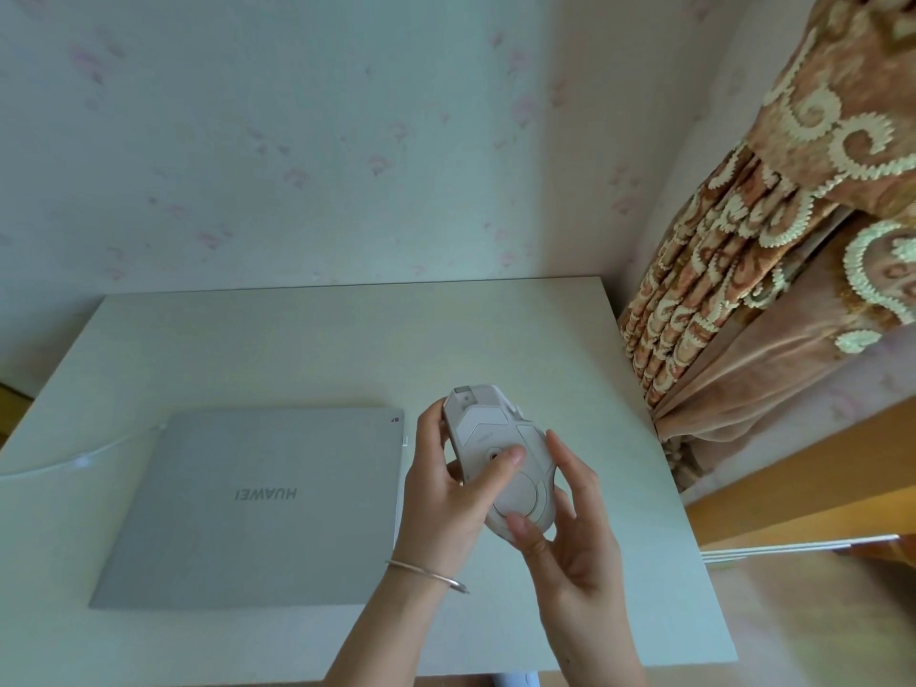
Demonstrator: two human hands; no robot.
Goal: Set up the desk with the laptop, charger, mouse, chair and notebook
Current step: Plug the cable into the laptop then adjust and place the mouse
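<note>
Held belly-up above the pale surface (297,349) near its right edge: pale plastic mouse (495,453), both grips around it, left hand (446,493), right hand (570,528). Needed: switch on, flip, set beside closed silver laptop (257,503).

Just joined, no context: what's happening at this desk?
A person holds a white computer mouse upside down above the pale desk, gripped in both the left hand and right hand, left thumb on its underside. A closed silver laptop lies left of it, a white cable at its far-left corner.
</note>
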